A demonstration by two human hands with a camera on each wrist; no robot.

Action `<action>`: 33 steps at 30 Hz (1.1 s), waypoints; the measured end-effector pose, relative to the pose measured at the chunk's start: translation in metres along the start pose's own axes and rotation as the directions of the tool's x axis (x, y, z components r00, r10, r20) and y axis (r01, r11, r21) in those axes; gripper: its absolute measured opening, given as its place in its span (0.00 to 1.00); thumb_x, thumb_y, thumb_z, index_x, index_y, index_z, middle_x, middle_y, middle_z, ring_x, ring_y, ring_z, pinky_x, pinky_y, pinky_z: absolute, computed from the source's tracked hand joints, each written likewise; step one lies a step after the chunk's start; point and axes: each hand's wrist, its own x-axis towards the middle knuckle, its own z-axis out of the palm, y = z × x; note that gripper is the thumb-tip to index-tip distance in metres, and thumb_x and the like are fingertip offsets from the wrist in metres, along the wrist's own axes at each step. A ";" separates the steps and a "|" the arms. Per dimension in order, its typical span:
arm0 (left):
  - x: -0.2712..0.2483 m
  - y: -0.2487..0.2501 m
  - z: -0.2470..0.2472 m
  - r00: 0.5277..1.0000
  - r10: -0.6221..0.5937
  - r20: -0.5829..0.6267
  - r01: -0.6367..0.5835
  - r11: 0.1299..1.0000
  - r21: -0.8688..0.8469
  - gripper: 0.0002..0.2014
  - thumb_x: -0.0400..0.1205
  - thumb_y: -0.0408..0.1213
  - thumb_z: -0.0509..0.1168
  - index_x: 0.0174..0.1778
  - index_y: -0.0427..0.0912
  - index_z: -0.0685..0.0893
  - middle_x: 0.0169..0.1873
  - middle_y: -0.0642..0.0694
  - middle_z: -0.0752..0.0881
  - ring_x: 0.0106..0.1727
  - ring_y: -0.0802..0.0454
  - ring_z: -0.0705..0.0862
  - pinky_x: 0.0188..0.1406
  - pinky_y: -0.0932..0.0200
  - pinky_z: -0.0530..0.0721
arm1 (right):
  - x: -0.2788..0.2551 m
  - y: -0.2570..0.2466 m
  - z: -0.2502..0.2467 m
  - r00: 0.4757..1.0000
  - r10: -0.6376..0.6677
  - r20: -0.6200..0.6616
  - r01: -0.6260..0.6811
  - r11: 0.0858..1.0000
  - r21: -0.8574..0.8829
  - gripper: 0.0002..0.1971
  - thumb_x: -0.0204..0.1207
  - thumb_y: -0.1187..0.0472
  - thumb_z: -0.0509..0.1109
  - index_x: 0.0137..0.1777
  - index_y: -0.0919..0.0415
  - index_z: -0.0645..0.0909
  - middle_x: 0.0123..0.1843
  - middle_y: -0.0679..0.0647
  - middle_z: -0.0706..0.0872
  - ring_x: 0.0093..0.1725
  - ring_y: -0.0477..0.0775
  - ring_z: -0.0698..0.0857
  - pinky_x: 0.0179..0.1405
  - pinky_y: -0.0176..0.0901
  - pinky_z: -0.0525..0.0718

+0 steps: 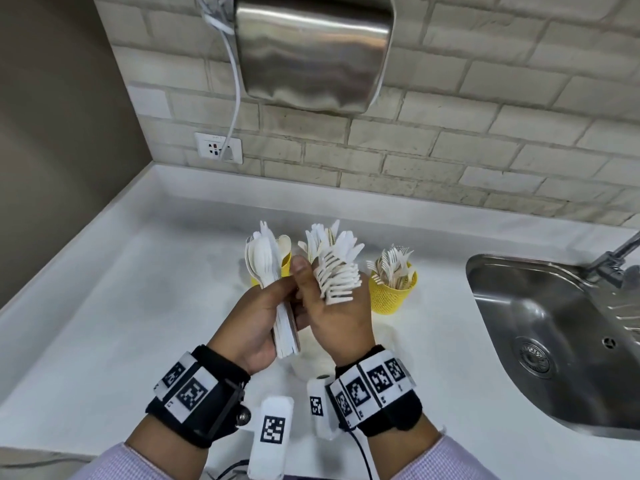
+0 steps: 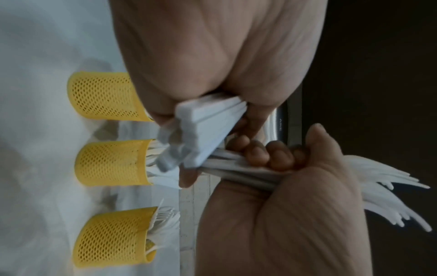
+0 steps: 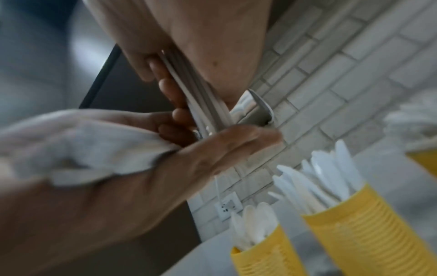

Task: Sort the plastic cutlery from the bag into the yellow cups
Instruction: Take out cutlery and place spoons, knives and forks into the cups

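White counter (image 1: 104, 306) under me, brick-tile wall behind, steel sink (image 1: 540, 327) at 3 o'clock, steel wall unit (image 1: 315, 50) at 12.

Nearest: both my hands are up over the counter, touching each other. Left hand (image 1: 256, 320) is wrapped round a mixed bundle (image 1: 273, 271) of white plastic cutlery, spoon bowls and knife tips showing, handles down through the palm, long axis near upright. Right hand (image 1: 336, 320) is clamped on a fork bundle (image 1: 337, 278), tines fanned toward 1 o'clock; its thumb presses across against the left hand's stack. The left wrist view shows the fork handles (image 2: 236, 168) pinned under curled right fingers (image 2: 262, 155).

A crumpled white thing lies on the counter just below the hands, maybe the bag (image 1: 311, 355); I can't tell for sure.

Further out: three yellow mesh cups in a row. Right cup (image 1: 393, 289) at 2 o'clock from the grip already carries forks. Middle cup (image 3: 354, 224) holds what look like knives, left cup (image 3: 260, 252) spoons; both are mostly hidden behind the bundles in the head view.

My read on the relation that matters: the fork cup sits beyond and to the right of the right hand, the nearer hand to it. The forks stand tines up, so they should go in handles first, with little reorientation. Risk: loose forks fanning out and snagging on those already in the cup.
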 end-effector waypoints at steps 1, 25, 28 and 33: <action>0.001 -0.002 -0.002 0.999 -0.002 -0.034 0.002 1.000 -0.001 0.16 0.82 0.39 0.67 0.61 0.36 0.91 0.62 0.32 0.90 0.59 0.42 0.91 0.52 0.53 0.93 | 0.000 0.004 0.000 1.000 -0.002 -0.005 0.002 1.000 -0.031 0.17 0.83 0.56 0.75 0.35 0.61 0.79 0.30 0.45 0.83 0.32 0.44 0.83 0.36 0.34 0.79; 0.009 0.000 0.000 0.993 -0.003 -0.120 0.021 0.988 0.153 0.09 0.89 0.32 0.63 0.53 0.28 0.82 0.53 0.24 0.91 0.54 0.32 0.93 0.57 0.46 0.93 | 0.069 0.084 -0.155 0.652 0.195 -0.732 -0.342 0.938 -0.055 0.10 0.74 0.58 0.78 0.40 0.66 0.87 0.35 0.58 0.89 0.21 0.50 0.85 0.18 0.36 0.80; 0.013 0.000 0.003 0.992 -0.011 -0.124 0.033 0.984 0.175 0.09 0.88 0.32 0.64 0.48 0.30 0.84 0.53 0.24 0.90 0.53 0.32 0.93 0.56 0.46 0.93 | 0.073 0.104 -0.157 0.683 0.173 -0.710 -0.390 0.908 -0.153 0.14 0.74 0.54 0.78 0.38 0.67 0.87 0.34 0.58 0.91 0.25 0.55 0.88 0.16 0.36 0.81; 0.018 0.002 0.006 0.993 -0.011 -0.120 0.034 0.980 0.194 0.12 0.88 0.32 0.64 0.40 0.35 0.86 0.52 0.24 0.91 0.52 0.33 0.93 0.53 0.48 0.94 | 0.076 0.129 -0.149 0.762 0.105 -0.639 -0.398 0.855 -0.334 0.18 0.75 0.52 0.79 0.33 0.65 0.82 0.30 0.55 0.87 0.28 0.54 0.85 0.27 0.35 0.79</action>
